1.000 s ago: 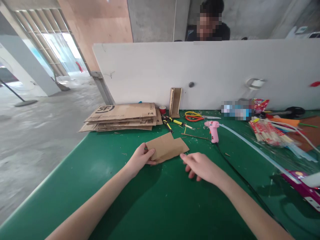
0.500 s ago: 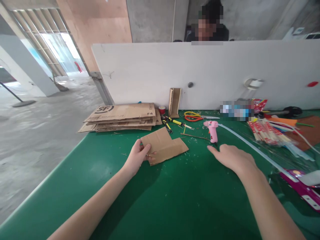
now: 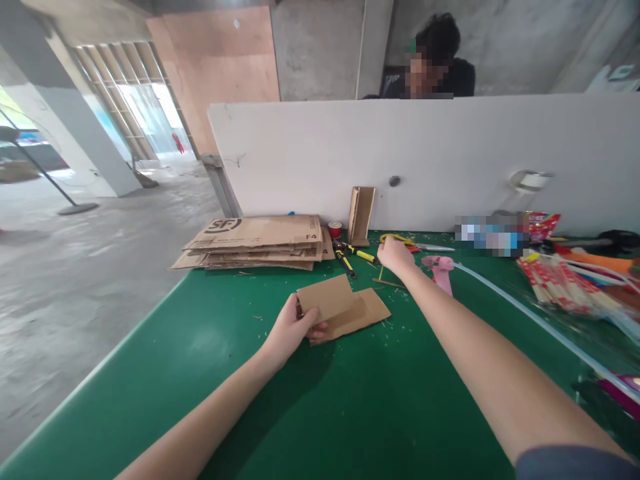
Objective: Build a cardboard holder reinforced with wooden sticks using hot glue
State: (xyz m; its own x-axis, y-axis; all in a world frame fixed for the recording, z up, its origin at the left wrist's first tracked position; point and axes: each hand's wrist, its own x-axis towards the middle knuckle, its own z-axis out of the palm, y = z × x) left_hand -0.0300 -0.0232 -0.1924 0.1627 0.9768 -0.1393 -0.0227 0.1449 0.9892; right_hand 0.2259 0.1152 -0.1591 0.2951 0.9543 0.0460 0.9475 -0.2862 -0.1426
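My left hand [image 3: 294, 328] pinches a notched piece of brown cardboard [image 3: 327, 299] between thumb and fingers, held tilted above the green table. Farther out, my right hand [image 3: 396, 255] is closed at the handles of the scissors [image 3: 434, 249], which lie with their blades to the right. Its fingertips are mostly hidden behind the hand. A pink glue gun [image 3: 443, 270] stands just right of that hand, partly behind the forearm, with a long translucent glue stick [image 3: 520, 310] in its back. A thin brown strip [image 3: 389, 283] lies below the hand.
Flattened cardboard [image 3: 265, 233] is stacked at the back left. Yellow-and-black pliers [image 3: 345, 262], a red spool [image 3: 335, 229] and an upright cardboard channel [image 3: 361, 217] are beside it. Packaged sticks [image 3: 555, 287] lie right. Behind the white panel [image 3: 320, 153] is a person [image 3: 463, 77].
My right hand has moved left and away from me, from beside the glue gun to the scissors' handles. My left hand still holds the cardboard. The view has shifted slightly.
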